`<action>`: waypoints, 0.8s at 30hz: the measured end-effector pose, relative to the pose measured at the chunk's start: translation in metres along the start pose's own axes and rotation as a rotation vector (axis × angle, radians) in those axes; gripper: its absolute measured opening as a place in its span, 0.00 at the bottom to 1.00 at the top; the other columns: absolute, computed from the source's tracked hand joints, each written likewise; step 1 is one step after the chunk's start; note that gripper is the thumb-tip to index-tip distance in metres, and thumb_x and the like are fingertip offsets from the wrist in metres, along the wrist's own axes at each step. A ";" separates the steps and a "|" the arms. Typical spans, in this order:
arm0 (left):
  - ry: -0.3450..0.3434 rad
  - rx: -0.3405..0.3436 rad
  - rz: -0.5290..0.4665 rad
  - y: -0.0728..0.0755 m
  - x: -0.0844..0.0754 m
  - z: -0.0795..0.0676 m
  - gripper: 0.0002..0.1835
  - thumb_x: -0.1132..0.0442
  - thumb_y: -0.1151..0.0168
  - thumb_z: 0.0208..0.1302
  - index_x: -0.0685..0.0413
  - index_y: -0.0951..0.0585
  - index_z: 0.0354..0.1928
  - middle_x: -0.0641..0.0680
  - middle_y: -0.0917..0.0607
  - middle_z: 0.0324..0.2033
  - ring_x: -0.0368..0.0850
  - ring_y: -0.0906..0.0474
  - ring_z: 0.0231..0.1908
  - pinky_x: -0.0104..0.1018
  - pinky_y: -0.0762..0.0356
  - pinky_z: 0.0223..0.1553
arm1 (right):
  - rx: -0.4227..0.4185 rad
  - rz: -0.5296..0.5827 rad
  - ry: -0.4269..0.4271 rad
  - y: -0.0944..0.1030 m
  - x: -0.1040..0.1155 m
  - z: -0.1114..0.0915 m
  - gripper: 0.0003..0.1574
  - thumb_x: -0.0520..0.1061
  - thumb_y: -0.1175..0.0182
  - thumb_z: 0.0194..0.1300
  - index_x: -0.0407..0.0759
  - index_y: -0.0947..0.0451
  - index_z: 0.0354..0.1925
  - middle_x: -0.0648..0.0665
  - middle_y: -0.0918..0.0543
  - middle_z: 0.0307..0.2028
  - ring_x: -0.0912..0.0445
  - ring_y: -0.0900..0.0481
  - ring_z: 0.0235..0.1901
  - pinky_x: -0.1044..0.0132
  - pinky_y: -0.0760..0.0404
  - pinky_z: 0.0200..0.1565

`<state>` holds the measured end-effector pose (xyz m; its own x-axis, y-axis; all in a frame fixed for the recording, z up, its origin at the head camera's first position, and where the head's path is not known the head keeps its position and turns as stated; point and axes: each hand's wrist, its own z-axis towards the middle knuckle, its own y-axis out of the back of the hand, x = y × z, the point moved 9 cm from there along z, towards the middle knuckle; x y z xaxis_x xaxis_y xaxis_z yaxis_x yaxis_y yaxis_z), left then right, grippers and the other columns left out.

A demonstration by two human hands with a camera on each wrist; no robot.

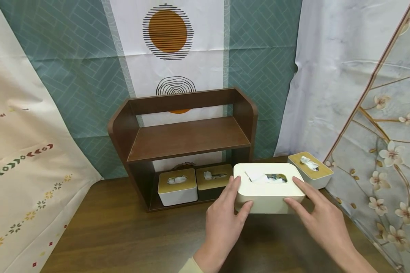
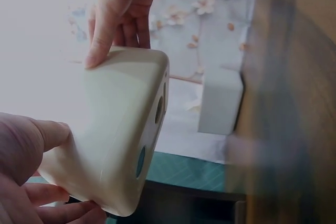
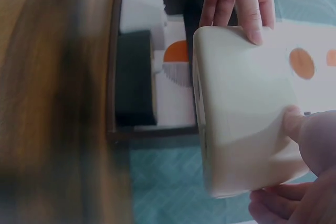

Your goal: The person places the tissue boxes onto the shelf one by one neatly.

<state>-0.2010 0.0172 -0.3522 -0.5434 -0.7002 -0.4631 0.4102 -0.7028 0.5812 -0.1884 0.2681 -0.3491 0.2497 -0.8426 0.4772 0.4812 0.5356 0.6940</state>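
A cream tissue box (image 1: 268, 204) with rounded corners is held up above the table, a white tissue (image 1: 256, 176) showing in its oval slot. My left hand (image 1: 222, 220) grips its left end, thumb on the near side. At the right end my right hand (image 1: 322, 218) grips it the same way. Both wrist views show the box's cream side, the left wrist view (image 2: 113, 124) also its underside with round holes. On the lower shelf sit a white tissue box (image 1: 177, 195) with a wood-coloured lid and a dark tissue box (image 1: 210, 189) with a similar lid.
A dark brown two-level shelf (image 1: 188, 138) stands at the back of the wooden table (image 1: 130, 235). Behind the held box, at the right, rests another white tissue box (image 1: 314, 176) with a wood-coloured lid. Patterned cloths (image 1: 263, 76) hang around the table's back and sides.
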 end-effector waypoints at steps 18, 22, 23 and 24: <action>-0.008 -0.171 0.078 0.083 0.005 0.015 0.43 0.54 0.15 0.64 0.46 0.23 0.79 0.51 0.20 0.74 0.51 0.14 0.64 0.49 0.11 0.35 | -0.155 0.144 0.239 0.011 0.078 0.032 0.48 0.44 0.15 0.59 0.55 0.19 0.76 0.46 0.15 0.69 0.51 0.12 0.51 0.73 0.27 0.43; -0.018 -0.194 0.094 0.098 0.008 0.020 0.43 0.54 0.16 0.65 0.47 0.24 0.79 0.52 0.20 0.74 0.51 0.16 0.66 0.49 0.11 0.34 | -0.152 0.165 0.278 0.009 0.095 0.042 0.47 0.44 0.15 0.60 0.54 0.20 0.76 0.46 0.16 0.69 0.45 0.16 0.66 0.64 0.23 0.54; -0.021 -0.197 0.099 0.102 0.008 0.021 0.42 0.53 0.16 0.65 0.48 0.24 0.79 0.53 0.20 0.74 0.51 0.16 0.67 0.50 0.11 0.35 | -0.150 0.167 0.284 0.009 0.099 0.045 0.47 0.44 0.16 0.61 0.53 0.20 0.76 0.45 0.16 0.69 0.45 0.16 0.66 0.60 0.22 0.54; -0.023 -0.200 0.101 0.105 0.009 0.023 0.42 0.53 0.16 0.65 0.48 0.24 0.79 0.53 0.20 0.74 0.51 0.17 0.68 0.51 0.10 0.36 | -0.149 0.169 0.289 0.008 0.102 0.047 0.47 0.44 0.16 0.61 0.53 0.20 0.76 0.45 0.16 0.69 0.45 0.16 0.66 0.56 0.21 0.54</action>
<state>-0.1795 -0.0601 -0.2800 -0.5073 -0.7671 -0.3927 0.5996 -0.6415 0.4786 -0.1990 0.1891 -0.2693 0.5527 -0.7357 0.3915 0.5247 0.6722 0.5224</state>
